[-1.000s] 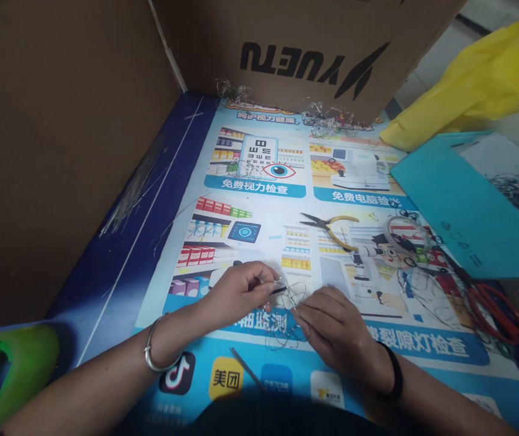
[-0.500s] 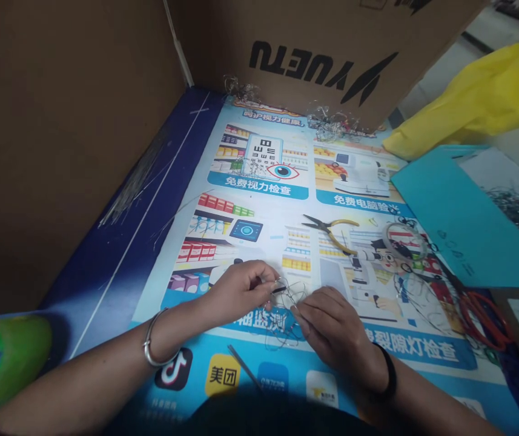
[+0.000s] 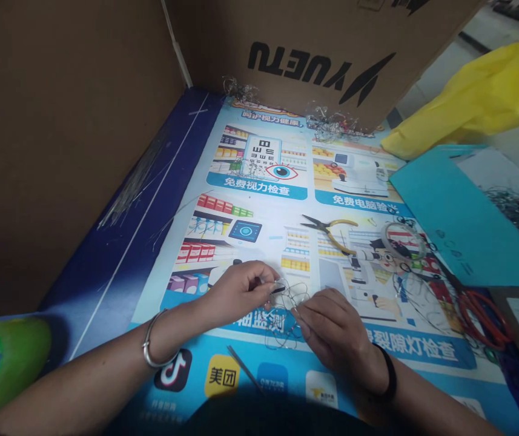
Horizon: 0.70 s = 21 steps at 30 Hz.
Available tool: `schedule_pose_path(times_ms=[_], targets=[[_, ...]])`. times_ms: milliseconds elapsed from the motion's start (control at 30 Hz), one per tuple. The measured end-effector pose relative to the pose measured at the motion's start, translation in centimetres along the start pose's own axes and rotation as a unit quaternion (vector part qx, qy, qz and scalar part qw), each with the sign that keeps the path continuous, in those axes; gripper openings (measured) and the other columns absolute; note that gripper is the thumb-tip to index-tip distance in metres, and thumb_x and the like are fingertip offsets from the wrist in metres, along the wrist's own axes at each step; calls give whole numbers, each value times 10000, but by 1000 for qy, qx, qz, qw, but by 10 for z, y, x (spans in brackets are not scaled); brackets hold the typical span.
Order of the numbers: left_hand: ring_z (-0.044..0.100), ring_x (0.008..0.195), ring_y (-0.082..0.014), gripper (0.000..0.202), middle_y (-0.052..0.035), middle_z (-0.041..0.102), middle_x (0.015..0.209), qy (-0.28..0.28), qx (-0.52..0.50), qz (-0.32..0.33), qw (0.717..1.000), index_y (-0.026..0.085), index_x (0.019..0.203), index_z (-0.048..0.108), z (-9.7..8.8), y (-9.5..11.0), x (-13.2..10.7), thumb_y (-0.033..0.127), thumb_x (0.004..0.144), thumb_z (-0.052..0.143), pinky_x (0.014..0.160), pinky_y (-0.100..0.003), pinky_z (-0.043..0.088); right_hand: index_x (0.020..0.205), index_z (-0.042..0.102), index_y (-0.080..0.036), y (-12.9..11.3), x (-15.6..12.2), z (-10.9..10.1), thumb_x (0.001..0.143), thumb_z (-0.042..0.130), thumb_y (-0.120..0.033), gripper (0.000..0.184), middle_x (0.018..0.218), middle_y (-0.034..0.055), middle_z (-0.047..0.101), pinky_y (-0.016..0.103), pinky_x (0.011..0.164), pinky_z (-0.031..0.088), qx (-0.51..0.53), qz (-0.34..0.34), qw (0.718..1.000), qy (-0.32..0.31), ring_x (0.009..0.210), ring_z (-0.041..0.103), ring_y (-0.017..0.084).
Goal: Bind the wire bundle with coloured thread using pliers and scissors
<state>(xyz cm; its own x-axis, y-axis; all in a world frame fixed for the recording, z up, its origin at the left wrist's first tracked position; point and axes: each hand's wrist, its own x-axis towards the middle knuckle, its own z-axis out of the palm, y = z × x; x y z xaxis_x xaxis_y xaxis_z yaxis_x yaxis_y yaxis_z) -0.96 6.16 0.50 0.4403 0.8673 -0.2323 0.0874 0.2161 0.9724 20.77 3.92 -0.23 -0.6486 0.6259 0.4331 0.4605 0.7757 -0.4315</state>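
Wire tangle [image 3: 293, 297] lies between your hands, over the printed poster [image 3: 263, 212] on the surface [image 3: 89, 272]. Your left hand [image 3: 249, 287] pinches its left side, with a short dark piece [image 3: 278, 290] at the fingertips; your right hand [image 3: 334, 327] grips its right side, thumb and fingers narrow. Yellow-handled pliers [image 3: 328, 227] rest beyond them, spread, and red-handled scissors [image 3: 493, 310] lie off to your right.

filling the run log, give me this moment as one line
left hand: pinching wire tangle | right hand: pinching same tangle | pliers: on printed sheet beyond hands
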Motion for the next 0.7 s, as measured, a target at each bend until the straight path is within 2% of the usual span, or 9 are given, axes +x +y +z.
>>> schedule_pose_path(times_ms=[367,700], targets=[[579,612,-83,148,-63,625,942,-1,5,-7,1000,156,762,510,-1,-2,0,282,837,525,573,-228,465,933,594,-177,0,-1,0,805,558,-72,169,776,51,638,336,652,444,7,8,1000,8,701,552,170],[620,668,-115,81,-8,592,764,2,-69,-37,997,154,822,540,-2,2,-1,231,806,557,632,-259,487,890,601,-172,0,4,-4,812,564,-80,126,764,55,619,323,623,442,68,59,996,10,694,540,170]])
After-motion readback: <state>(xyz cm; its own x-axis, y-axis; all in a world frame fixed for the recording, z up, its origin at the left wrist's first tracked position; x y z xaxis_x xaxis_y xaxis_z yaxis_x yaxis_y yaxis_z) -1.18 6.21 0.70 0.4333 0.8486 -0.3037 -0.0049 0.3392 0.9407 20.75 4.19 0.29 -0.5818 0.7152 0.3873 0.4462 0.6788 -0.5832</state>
